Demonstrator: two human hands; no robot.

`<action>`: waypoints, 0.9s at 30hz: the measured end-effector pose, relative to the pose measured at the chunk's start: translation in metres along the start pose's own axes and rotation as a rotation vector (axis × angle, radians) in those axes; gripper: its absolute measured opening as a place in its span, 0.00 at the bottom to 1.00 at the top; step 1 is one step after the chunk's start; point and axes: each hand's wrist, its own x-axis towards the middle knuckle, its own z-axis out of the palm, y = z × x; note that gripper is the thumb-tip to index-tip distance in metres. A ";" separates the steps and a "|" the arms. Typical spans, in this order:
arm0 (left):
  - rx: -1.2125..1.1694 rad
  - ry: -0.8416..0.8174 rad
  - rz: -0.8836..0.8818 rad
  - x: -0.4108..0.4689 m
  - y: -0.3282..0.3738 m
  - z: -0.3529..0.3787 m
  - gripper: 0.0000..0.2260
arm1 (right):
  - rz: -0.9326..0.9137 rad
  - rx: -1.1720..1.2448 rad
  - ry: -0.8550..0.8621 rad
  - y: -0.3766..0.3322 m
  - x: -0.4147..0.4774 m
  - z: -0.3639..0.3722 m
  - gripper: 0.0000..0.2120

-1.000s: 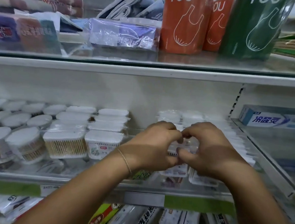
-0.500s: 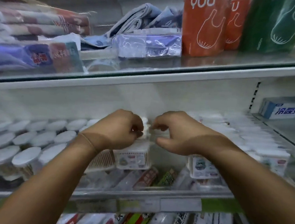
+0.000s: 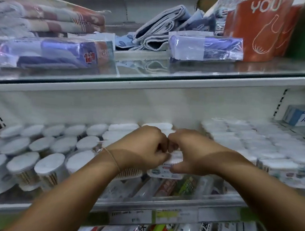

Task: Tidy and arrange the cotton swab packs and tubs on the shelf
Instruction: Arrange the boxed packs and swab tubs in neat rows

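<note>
Store shelf (image 3: 122, 206) | left hand (image 3: 142, 147) and right hand (image 3: 194, 151) both grip one pack (image 3: 167, 169) | pack shifted left, now beside tubs (image 3: 49, 163) left of hands | gap closing

A clear glass shelf with a white front rail (image 3: 132, 204) carries round white-lidded clear tubs (image 3: 49, 167) crowded on its left, rectangular white-lidded tubs (image 3: 123, 127) behind the middle and blurred flat white packs (image 3: 251, 141) on the right. A small labelled rectangular tub (image 3: 167, 171) seems to rest centre-front.
</note>
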 end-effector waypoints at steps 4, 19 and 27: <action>-0.057 0.093 -0.017 0.011 0.000 -0.004 0.08 | 0.029 0.060 -0.082 0.016 -0.012 -0.023 0.18; 0.096 -0.202 -0.190 0.068 -0.010 0.010 0.21 | 0.045 0.284 -0.026 0.077 -0.012 -0.077 0.18; 0.105 -0.190 -0.248 0.068 -0.017 0.015 0.33 | 0.048 0.271 -0.049 0.084 0.000 -0.079 0.17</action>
